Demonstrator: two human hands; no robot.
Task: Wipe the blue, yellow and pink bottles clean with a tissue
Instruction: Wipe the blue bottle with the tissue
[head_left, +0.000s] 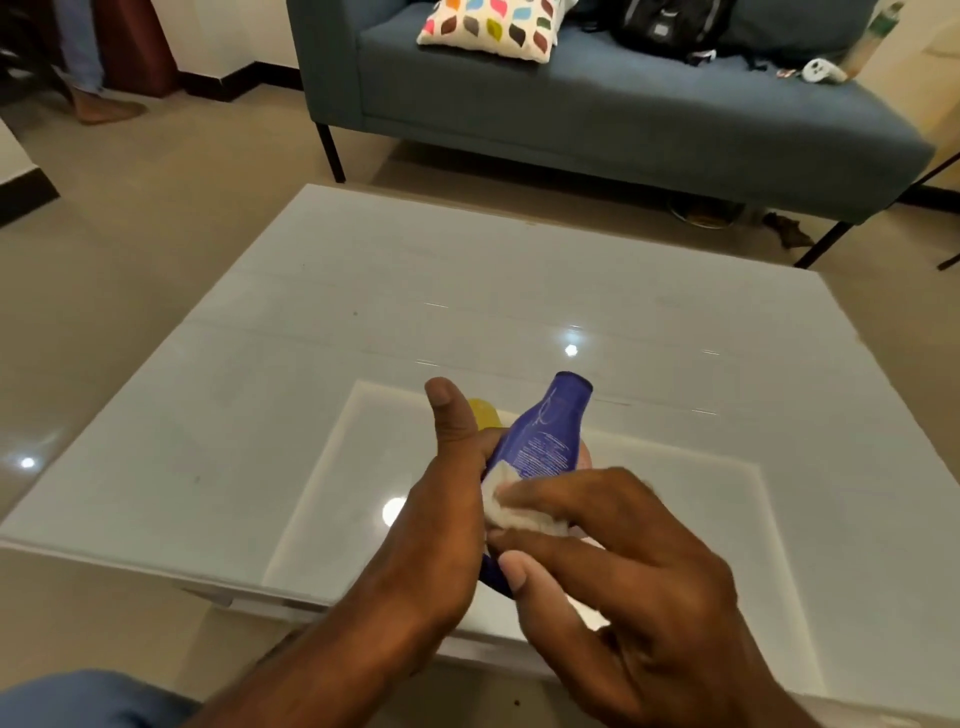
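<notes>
My left hand (452, 493) grips the blue bottle (540, 436) from the left, thumb raised, holding it tilted above the table with its cap end pointing away from me. My right hand (613, 561) presses a crumpled white tissue (506, 499) against the bottle's lower body, pinching it between fingers and thumb. A yellow bottle (485, 413) peeks out behind my left thumb, mostly hidden. A bit of pink (586, 457) shows at the blue bottle's right edge; I cannot tell what it is.
The glossy white coffee table (311, 364) lies under my hands. Behind it stands a blue sofa (597, 119) with a patterned cushion (493, 26), a black bag and small items. Another person's foot (104, 106) is at the far left.
</notes>
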